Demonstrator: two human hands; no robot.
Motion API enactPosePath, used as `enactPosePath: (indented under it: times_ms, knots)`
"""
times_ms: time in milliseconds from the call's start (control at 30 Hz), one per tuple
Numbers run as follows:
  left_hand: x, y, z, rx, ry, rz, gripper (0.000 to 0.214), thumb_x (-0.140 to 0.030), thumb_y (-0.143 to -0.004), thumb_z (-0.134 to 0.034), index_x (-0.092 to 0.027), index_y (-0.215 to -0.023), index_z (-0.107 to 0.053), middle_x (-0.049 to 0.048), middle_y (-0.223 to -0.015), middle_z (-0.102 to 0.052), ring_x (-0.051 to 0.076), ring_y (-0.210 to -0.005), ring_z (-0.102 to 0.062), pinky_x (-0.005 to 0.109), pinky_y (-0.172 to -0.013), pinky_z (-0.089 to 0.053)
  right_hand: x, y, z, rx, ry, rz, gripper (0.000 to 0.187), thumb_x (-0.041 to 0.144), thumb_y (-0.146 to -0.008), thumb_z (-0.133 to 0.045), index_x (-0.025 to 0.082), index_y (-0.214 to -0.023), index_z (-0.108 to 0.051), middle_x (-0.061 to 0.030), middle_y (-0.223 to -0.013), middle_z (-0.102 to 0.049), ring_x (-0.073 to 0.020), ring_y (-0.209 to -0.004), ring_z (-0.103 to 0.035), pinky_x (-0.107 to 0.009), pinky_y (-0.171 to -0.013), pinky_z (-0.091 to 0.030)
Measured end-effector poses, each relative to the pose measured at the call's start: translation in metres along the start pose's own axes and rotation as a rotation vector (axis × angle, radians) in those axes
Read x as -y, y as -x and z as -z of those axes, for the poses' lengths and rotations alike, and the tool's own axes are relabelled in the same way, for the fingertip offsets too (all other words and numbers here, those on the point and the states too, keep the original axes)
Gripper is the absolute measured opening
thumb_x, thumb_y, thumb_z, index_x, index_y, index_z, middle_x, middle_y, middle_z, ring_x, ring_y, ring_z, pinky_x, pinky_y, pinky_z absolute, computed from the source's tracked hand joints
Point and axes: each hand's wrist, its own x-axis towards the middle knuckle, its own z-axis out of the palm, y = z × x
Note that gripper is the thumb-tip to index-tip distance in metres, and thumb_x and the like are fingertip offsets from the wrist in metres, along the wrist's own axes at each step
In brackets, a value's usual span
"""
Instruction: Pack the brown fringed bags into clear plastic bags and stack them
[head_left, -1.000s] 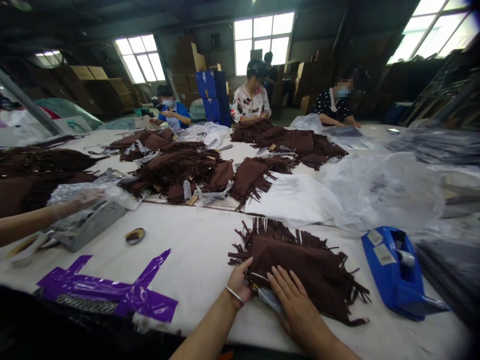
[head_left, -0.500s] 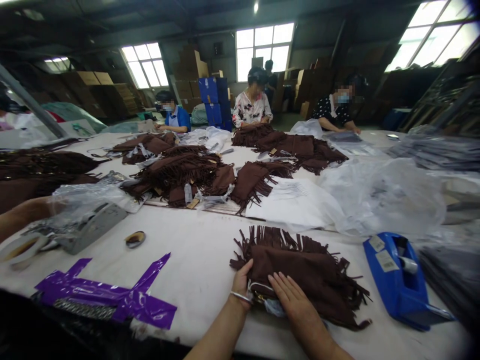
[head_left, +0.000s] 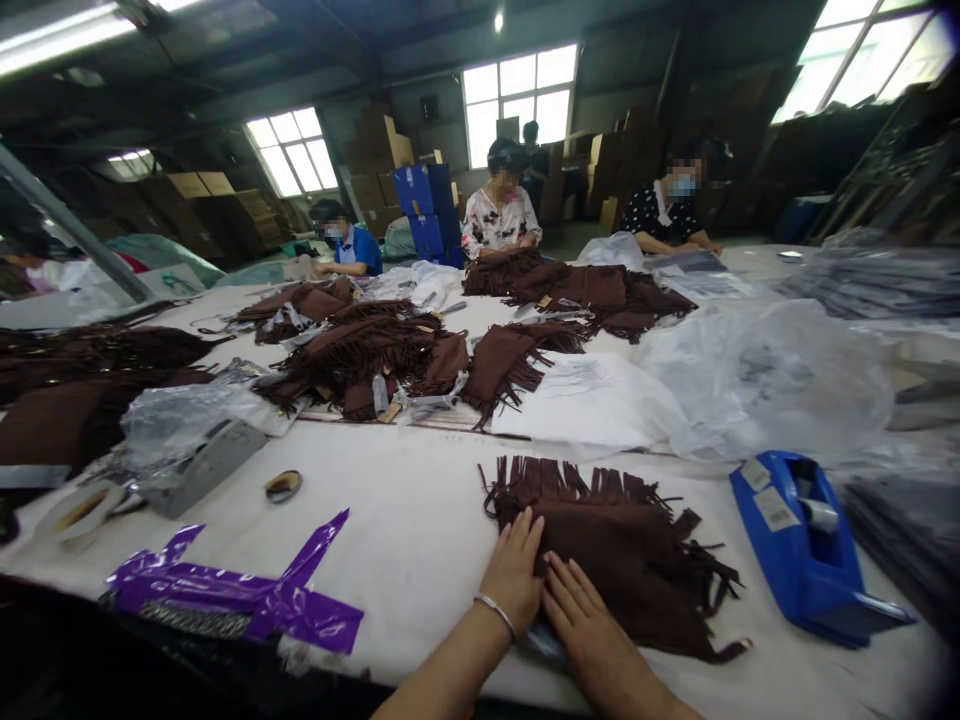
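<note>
A dark brown fringed bag (head_left: 622, 550) lies flat on the white tabletop in front of me, its fringe spread along the far and right edges. My left hand (head_left: 516, 565) rests on its left end, fingers stretched out over the cloth. Beside it my right hand (head_left: 581, 610) lies flat on the near edge, fingers extended. Both palms face down, and neither hand grips anything. A bit of clear plastic (head_left: 546, 642) peeks out beneath the hands, mostly hidden. To the right of the bag stands a blue tape dispenser (head_left: 799, 550).
Piles of brown fringed bags (head_left: 367, 345) cover the table's far side. Clear plastic bags (head_left: 772, 380) lie at right. Purple tape (head_left: 232, 590) marks the left front edge, near a tape roll (head_left: 283, 487) and a grey dispenser (head_left: 206, 465). Several people sit opposite.
My left hand has moved from gripping the bag's left edge to lying flat on top. An arm at the far left has gone out of view.
</note>
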Motion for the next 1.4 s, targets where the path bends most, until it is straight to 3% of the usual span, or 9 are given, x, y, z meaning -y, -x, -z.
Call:
enactPosePath:
  times_ms: [133, 267, 600, 800, 933, 1033, 1200, 1300, 1400]
  knots:
    - [-0.002, 0.005, -0.010, 0.087, -0.541, -0.130, 0.056, -0.032, -0.089, -0.043, -0.017, -0.140, -0.027, 0.0105, -0.148, -0.020, 0.025, -0.137, -0.019, 0.050, -0.110, -0.025, -0.027, 0.012, 0.030, 0.131, -0.212, 0.052, 0.074, 0.022, -0.077, -0.053, 0.019, -0.142, -0.019, -0.0042, -0.147, -0.025, -0.0215, -0.135, -0.023, -0.040, -0.112, -0.021]
    - [-0.008, 0.001, -0.016, 0.058, -0.736, -0.275, 0.058, -0.036, -0.089, -0.043, -0.016, -0.141, -0.024, 0.0122, -0.148, -0.020, 0.028, -0.137, -0.016, 0.052, -0.108, -0.028, -0.046, 0.027, 0.049, 0.171, -0.312, -0.127, 0.072, 0.045, -0.083, -0.052, 0.028, -0.142, -0.014, -0.0013, -0.147, -0.023, -0.0215, -0.136, -0.021, -0.044, -0.112, -0.018]
    - [-0.057, -0.025, -0.038, 0.461, -0.707, -0.593, 0.092, -0.034, -0.070, -0.067, -0.020, -0.143, -0.014, 0.0097, -0.151, -0.009, 0.031, -0.138, -0.007, 0.054, -0.108, -0.024, -0.072, 0.097, 0.056, 0.053, -0.234, -0.770, 0.061, 0.044, -0.090, -0.038, 0.024, -0.143, -0.013, -0.0052, -0.148, -0.022, -0.0231, -0.136, -0.019, -0.048, -0.109, -0.027]
    - [-0.058, -0.023, -0.052, 0.524, -0.722, -0.644, 0.089, -0.015, -0.063, -0.054, -0.017, -0.143, -0.015, 0.0062, -0.151, -0.003, 0.033, -0.138, -0.001, 0.055, -0.110, -0.018, -0.097, 0.085, 0.073, 0.103, -0.343, -0.466, 0.050, 0.040, -0.090, -0.042, 0.035, -0.137, -0.028, 0.0020, -0.143, -0.034, -0.0206, -0.134, -0.025, -0.046, -0.111, -0.024]
    - [-0.051, -0.020, -0.068, 0.490, -0.756, -0.659, 0.085, -0.012, -0.067, -0.048, -0.020, -0.144, -0.014, 0.0034, -0.151, -0.006, 0.030, -0.138, -0.005, 0.054, -0.111, -0.018, -0.128, 0.083, 0.071, -0.166, -0.265, -0.884, 0.049, 0.042, -0.089, -0.041, 0.024, -0.134, -0.039, -0.0067, -0.141, -0.039, -0.0268, -0.135, -0.021, -0.053, -0.109, -0.023]
    - [-0.045, -0.021, -0.075, 0.467, -0.762, -0.722, 0.076, -0.014, -0.072, -0.049, -0.021, -0.142, -0.020, 0.0043, -0.150, -0.014, 0.027, -0.138, -0.013, 0.049, -0.110, -0.025, -0.124, 0.102, 0.075, -0.362, -0.602, -1.046, 0.048, 0.048, -0.088, -0.040, 0.025, -0.130, -0.044, -0.0061, -0.136, -0.045, -0.0248, -0.130, -0.034, -0.047, -0.107, -0.029]
    - [-0.038, -0.029, -0.071, 0.347, -0.734, -0.871, 0.071, -0.006, -0.071, -0.045, -0.018, -0.139, -0.029, 0.0044, -0.143, -0.035, 0.022, -0.133, -0.030, 0.044, -0.105, -0.037, -0.065, 0.129, 0.078, -0.568, -1.541, -1.443, 0.063, 0.067, -0.081, -0.035, 0.014, -0.098, -0.064, -0.0147, -0.096, -0.067, -0.0263, -0.089, -0.064, -0.043, -0.081, -0.050]
    - [-0.035, -0.031, -0.064, 0.265, -0.685, -0.966, 0.073, -0.002, -0.069, -0.040, -0.014, -0.139, -0.026, 0.0059, -0.141, -0.039, 0.021, -0.133, -0.030, 0.044, -0.103, -0.040, -0.039, 0.114, 0.072, -0.405, -2.219, -1.306, 0.074, 0.075, -0.073, -0.041, 0.011, -0.103, -0.064, -0.0174, -0.109, -0.064, -0.0269, -0.104, -0.059, -0.042, -0.095, -0.041]
    - [-0.028, -0.031, -0.062, 0.195, -0.640, -1.045, 0.071, -0.003, -0.071, -0.038, -0.011, -0.140, -0.025, 0.0087, -0.140, -0.039, 0.024, -0.134, -0.028, 0.045, -0.103, -0.038, -0.040, 0.077, 0.069, -0.533, -2.442, -1.016, 0.076, 0.073, -0.075, -0.039, 0.014, -0.120, -0.056, -0.0144, -0.124, -0.056, -0.0233, -0.116, -0.051, -0.040, -0.105, -0.030]
